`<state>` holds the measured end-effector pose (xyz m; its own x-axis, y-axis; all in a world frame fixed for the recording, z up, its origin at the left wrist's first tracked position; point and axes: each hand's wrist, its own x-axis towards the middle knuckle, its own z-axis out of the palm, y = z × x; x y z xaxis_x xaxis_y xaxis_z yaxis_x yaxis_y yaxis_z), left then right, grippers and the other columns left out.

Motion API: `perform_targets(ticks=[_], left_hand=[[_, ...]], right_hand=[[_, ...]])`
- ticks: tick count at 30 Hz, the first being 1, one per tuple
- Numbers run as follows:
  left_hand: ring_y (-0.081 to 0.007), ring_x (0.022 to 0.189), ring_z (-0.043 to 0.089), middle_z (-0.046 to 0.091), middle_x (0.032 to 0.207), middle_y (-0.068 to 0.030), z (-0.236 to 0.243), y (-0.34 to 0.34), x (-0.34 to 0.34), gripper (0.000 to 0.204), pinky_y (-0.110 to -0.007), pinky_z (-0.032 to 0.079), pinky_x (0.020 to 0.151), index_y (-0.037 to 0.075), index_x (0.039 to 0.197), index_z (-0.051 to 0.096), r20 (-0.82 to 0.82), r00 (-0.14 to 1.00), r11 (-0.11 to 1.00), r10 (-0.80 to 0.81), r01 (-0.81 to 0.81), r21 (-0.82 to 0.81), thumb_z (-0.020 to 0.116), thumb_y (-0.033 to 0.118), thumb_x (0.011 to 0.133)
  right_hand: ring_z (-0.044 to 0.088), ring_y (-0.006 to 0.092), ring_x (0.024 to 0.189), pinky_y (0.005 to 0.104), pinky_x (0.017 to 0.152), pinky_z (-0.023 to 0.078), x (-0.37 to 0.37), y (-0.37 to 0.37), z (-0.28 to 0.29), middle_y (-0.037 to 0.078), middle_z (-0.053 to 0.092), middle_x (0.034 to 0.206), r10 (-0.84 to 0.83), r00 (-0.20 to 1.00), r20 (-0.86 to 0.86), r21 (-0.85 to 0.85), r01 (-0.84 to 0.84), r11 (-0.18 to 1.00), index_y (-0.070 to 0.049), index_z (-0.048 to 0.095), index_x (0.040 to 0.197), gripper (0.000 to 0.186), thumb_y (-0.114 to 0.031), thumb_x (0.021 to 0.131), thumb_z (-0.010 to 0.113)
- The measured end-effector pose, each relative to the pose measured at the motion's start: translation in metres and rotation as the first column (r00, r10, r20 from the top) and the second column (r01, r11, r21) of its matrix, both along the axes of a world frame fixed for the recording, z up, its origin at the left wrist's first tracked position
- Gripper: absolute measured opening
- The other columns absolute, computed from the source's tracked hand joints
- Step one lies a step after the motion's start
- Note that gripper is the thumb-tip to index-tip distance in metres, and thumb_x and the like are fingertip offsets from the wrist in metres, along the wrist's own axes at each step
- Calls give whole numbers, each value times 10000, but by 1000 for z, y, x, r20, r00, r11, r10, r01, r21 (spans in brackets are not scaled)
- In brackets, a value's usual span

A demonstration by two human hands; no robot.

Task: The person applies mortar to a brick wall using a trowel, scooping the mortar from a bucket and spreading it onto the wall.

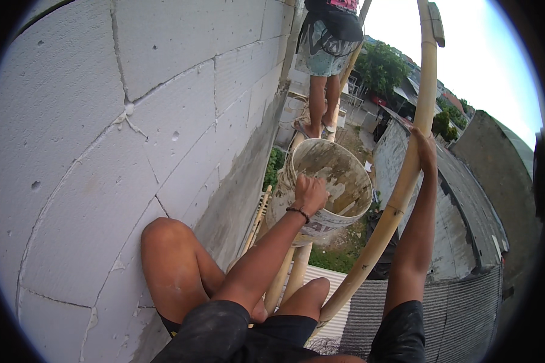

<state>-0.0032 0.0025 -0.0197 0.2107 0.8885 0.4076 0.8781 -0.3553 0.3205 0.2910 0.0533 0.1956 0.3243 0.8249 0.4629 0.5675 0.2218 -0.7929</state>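
Blockwork flanks bamboo scaffold; left grip closed at bucket, hold unclear; right grip around pole.

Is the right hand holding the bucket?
No, the right hand is on the bamboo pole, apart from the bucket.

The bucket sits between the wall at left and the pole at right, a person behind it.

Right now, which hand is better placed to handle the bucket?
Left, I'd say: the left hand is already at the near rim of the bucket. The right hand is on the bamboo pole, off to the right.
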Motion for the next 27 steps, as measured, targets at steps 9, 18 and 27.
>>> perform_targets(ticks=[9,18,27], left_hand=[[-282,786,690,717,785,-119,-5,3,4,277,-403,399,816,111,826,716,66,996,998,-55,52,38,723,388,819],[-310,788,696,722,799,-144,4,2,0,286,-422,420,818,98,799,715,87,994,998,-64,63,7,733,382,814],[-299,833,692,727,836,-132,8,0,-4,296,-403,410,820,109,874,725,49,999,998,-24,27,-58,723,400,821]], right_hand=[[628,185,721,347,664,499,9,0,-2,92,640,831,-35,999,19,-8,36,999,2,605,1063,534,-419,765,745],[637,208,792,351,716,505,3,-4,-1,134,651,923,-81,996,34,-39,83,996,30,576,1154,678,-478,742,755],[687,239,786,372,731,534,-2,-1,-1,154,696,917,-107,994,32,0,107,994,28,627,1114,645,-443,699,777]])
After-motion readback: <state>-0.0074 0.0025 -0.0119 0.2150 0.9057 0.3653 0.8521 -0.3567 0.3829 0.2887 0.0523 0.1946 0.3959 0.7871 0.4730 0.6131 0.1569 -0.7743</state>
